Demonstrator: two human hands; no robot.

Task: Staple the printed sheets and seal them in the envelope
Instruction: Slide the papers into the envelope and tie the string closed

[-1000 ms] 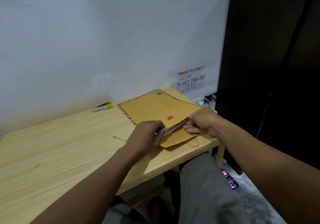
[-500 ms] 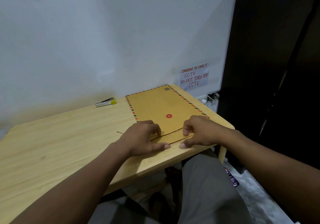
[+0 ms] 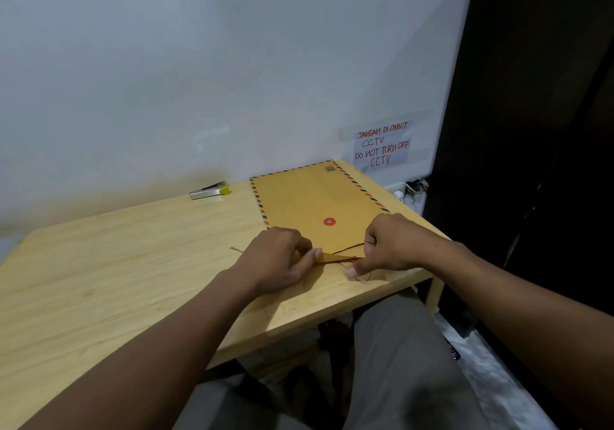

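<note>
Brown envelope (image 3: 315, 197) flat at the table's (image 3: 99, 280) far right corner. Left hand (image 3: 275, 263) and right hand (image 3: 390, 246) both pinching its near flap (image 3: 335, 258), maybe the string (image 3: 349, 248) too. Stapler (image 3: 209, 191) at the table's back edge.

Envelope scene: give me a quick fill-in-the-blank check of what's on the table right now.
1. The stapler lies to the ____ of the envelope, by the wall.
2. The round fastener on the envelope is ____.
3. The left hand and right hand pinch the flap at the envelope's ____ end.
4. The wall note reads DO NOT TURN OFF ____.
Missing words: left; red; near; CCTV.
</note>
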